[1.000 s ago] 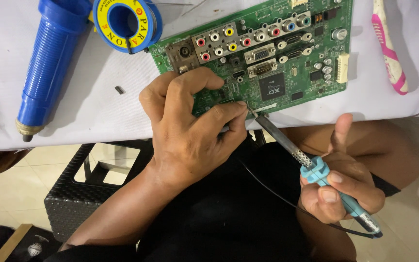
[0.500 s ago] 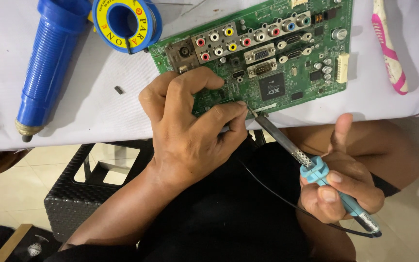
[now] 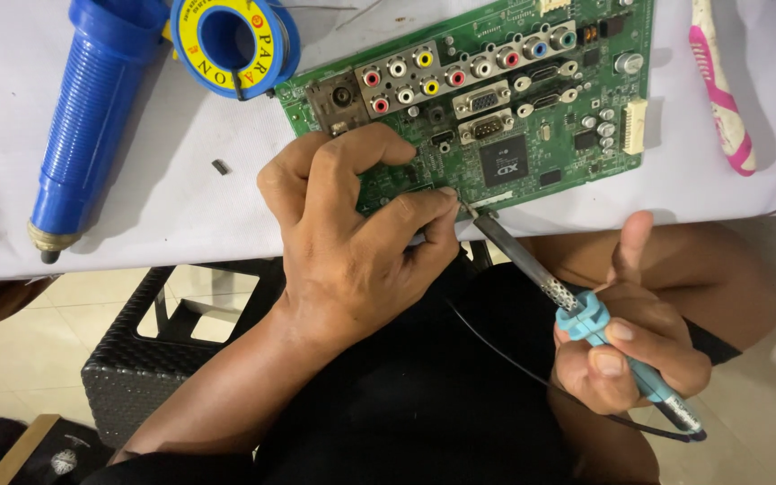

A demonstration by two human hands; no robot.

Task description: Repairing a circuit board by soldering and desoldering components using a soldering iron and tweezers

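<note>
Holding almost exactly as half a second ago, both hands and the soldering iron show no clear shift; the iron's tip rests at the same spot on the near edge of the board.

The left hand [image 3: 348, 238] lies curled over the near left part of the green circuit board [image 3: 496, 117], fingers bent and pressed together, thumb and forefinger pinched at the board's near edge just beside the iron's tip. Whether something thin sits in that pinch cannot be told.

The right hand [image 3: 626, 346] is closed around the light blue handle of the soldering iron [image 3: 568, 301], thumb raised and pointing away from the body. The iron's metal shaft slants up and left to the board's edge, and its dark cord trails across the lap.

The board lies on the white bench [image 3: 163, 207], its near edge close to the bench's edge. To the far left lie a blue desoldering pump [image 3: 92, 117] and a blue and yellow solder spool [image 3: 233, 40]. A pink and white toothbrush [image 3: 720, 85] lies to the right.
</note>
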